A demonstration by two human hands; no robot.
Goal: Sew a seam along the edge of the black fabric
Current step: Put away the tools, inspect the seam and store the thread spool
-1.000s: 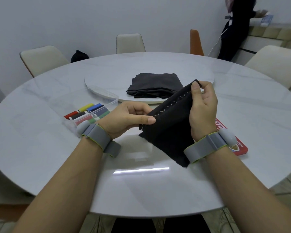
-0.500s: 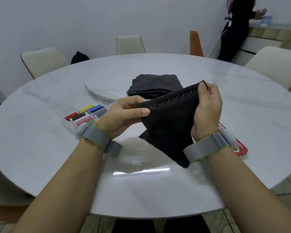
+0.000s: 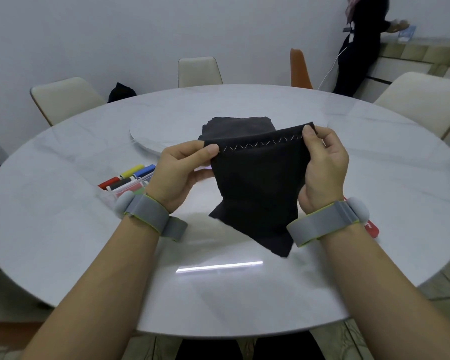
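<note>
Above the round white marble counter (image 3: 63,229), left hand (image 3: 182,172) and right hand (image 3: 325,167) pinched the black fabric (image 3: 257,183) taut; white zigzag stitches (image 3: 260,144) apparently spanned its whole top edge; seam seemingly done.

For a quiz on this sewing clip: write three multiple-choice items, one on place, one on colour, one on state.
1. Where is the clear plastic box of coloured thread spools?
A. beside the left hand
B. on the cream chair
C. on the turntable

2. What colour is the zigzag stitching?
A. red
B. white
C. yellow

3. How is the black fabric piece held?
A. folded flat on the table
B. hanging from one hand
C. stretched between both hands

Key: 1 A, it lies just behind the left hand. 2 B, pale thread shows on black. 3 C, left hand and right hand each pinch an end of the top edge.
</note>
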